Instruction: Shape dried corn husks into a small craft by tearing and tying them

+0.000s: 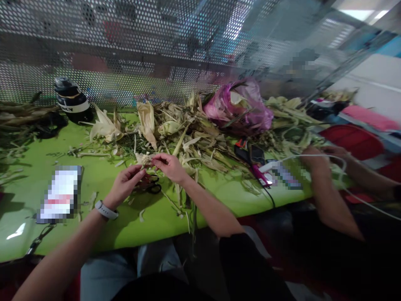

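My left hand (124, 184), with a white watch on its wrist, and my right hand (169, 166) meet over the green table (103, 221). Both pinch a small pale piece of corn husk (144, 159) between their fingertips. Black-handled scissors (150, 185) lie on the table right under the hands. A big heap of dry corn husks (188, 133) spreads just behind them.
A phone (60, 194) lies at the left. A black and white bottle (72, 100) stands at the back left, a pink plastic bag (239, 106) at the back right. Another person's arms (322, 184) work at the right, near a white cable and small tools. Perforated metal panel behind.
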Action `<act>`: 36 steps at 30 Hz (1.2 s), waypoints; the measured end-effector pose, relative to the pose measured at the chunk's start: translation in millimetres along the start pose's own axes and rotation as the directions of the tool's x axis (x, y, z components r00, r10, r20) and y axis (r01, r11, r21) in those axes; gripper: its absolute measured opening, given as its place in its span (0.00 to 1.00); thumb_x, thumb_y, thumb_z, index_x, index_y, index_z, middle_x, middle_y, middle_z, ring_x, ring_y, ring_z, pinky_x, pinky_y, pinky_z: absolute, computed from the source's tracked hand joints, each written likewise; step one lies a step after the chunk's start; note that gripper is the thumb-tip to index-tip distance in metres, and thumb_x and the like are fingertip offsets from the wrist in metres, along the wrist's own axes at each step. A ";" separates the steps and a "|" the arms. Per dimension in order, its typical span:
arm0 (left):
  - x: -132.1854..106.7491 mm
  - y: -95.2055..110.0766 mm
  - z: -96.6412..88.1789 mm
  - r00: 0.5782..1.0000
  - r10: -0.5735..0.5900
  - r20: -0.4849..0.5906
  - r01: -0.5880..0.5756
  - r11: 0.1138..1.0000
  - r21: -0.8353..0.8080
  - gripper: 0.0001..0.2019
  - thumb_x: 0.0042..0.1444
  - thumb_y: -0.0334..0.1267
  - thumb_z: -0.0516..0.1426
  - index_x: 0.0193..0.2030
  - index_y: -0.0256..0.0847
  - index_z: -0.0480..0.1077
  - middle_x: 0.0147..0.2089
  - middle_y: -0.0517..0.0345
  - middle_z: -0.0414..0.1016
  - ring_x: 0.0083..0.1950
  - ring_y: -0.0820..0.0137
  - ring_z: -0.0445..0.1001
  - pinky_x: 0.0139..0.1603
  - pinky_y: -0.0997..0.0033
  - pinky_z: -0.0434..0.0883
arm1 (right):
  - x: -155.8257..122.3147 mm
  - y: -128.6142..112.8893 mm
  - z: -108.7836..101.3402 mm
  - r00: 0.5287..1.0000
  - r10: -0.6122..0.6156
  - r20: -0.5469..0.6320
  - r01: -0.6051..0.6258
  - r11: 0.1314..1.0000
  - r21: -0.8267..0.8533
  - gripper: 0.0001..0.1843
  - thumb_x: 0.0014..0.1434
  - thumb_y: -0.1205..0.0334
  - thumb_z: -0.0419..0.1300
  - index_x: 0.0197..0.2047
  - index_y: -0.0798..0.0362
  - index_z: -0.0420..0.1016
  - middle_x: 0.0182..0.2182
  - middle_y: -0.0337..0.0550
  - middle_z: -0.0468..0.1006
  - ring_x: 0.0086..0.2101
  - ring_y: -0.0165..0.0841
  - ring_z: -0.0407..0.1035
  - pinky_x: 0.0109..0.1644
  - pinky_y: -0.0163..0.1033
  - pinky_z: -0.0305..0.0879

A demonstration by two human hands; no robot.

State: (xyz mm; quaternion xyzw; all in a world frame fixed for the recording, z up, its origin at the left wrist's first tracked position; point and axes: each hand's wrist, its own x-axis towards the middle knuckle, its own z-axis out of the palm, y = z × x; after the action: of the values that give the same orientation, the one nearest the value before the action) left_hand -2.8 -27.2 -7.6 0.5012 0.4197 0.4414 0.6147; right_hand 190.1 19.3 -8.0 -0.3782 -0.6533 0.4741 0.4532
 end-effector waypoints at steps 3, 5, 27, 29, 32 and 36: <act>-1.1 2.8 0.2 0.999 -0.050 -0.007 0.050 0.998 -0.028 0.23 0.51 0.52 0.64 0.47 0.37 0.73 0.34 0.54 0.80 0.32 0.68 0.78 0.37 0.67 0.77 | 2.0 0.6 -4.0 0.997 -0.021 -0.068 0.018 0.999 -0.048 0.16 0.58 0.48 0.61 0.38 0.53 0.74 0.30 0.38 0.75 0.28 0.27 0.69 0.35 0.34 0.69; -0.3 4.2 -0.1 0.998 -0.068 0.007 0.069 0.998 -0.016 0.23 0.50 0.52 0.65 0.46 0.36 0.73 0.32 0.56 0.79 0.28 0.71 0.76 0.34 0.68 0.76 | 1.3 -1.6 -5.6 0.995 -0.048 -0.082 0.041 0.996 -0.081 0.15 0.58 0.48 0.60 0.38 0.53 0.74 0.30 0.38 0.75 0.28 0.27 0.69 0.35 0.34 0.68; 7.1 5.1 -12.2 0.987 0.034 -0.154 -0.026 0.998 0.053 0.15 0.56 0.48 0.61 0.41 0.37 0.77 0.16 0.68 0.61 0.15 0.80 0.55 0.18 0.79 0.61 | 21.1 3.8 -48.9 0.826 0.041 -0.562 0.080 0.979 0.189 0.20 0.53 0.44 0.64 0.37 0.51 0.68 0.28 0.35 0.72 0.25 0.24 0.65 0.31 0.32 0.65; 8.7 6.7 -14.6 0.971 0.065 -0.231 -0.059 0.998 0.033 0.14 0.55 0.46 0.61 0.39 0.36 0.77 0.16 0.68 0.61 0.16 0.81 0.56 0.18 0.80 0.60 | 21.9 4.9 -49.2 0.828 0.078 -0.555 0.085 0.961 0.262 0.19 0.51 0.45 0.65 0.37 0.51 0.69 0.27 0.34 0.72 0.24 0.24 0.64 0.30 0.31 0.65; 11.1 8.7 -19.9 0.952 0.105 -0.287 -0.115 0.993 -0.018 0.15 0.53 0.45 0.63 0.43 0.36 0.77 0.20 0.67 0.65 0.19 0.80 0.61 0.24 0.79 0.66 | 18.8 1.9 -51.7 0.901 0.103 -0.422 0.038 0.949 0.312 0.19 0.49 0.47 0.68 0.35 0.52 0.70 0.25 0.32 0.72 0.23 0.22 0.64 0.29 0.30 0.64; 17.0 8.0 -29.5 0.948 0.149 -0.281 -0.167 0.985 -0.039 0.21 0.52 0.46 0.64 0.51 0.39 0.76 0.39 0.54 0.79 0.40 0.71 0.76 0.43 0.71 0.73 | 8.4 -10.6 -54.6 0.950 0.167 0.262 -0.206 0.970 0.126 0.17 0.51 0.51 0.69 0.34 0.56 0.74 0.24 0.35 0.75 0.24 0.24 0.68 0.31 0.31 0.66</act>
State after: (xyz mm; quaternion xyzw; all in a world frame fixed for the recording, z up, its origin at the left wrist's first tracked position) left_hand -27.7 -2.6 -5.2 0.4470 0.4462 0.5680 0.5277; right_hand 238.8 39.4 11.8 -0.3402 -0.6284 0.6070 0.3479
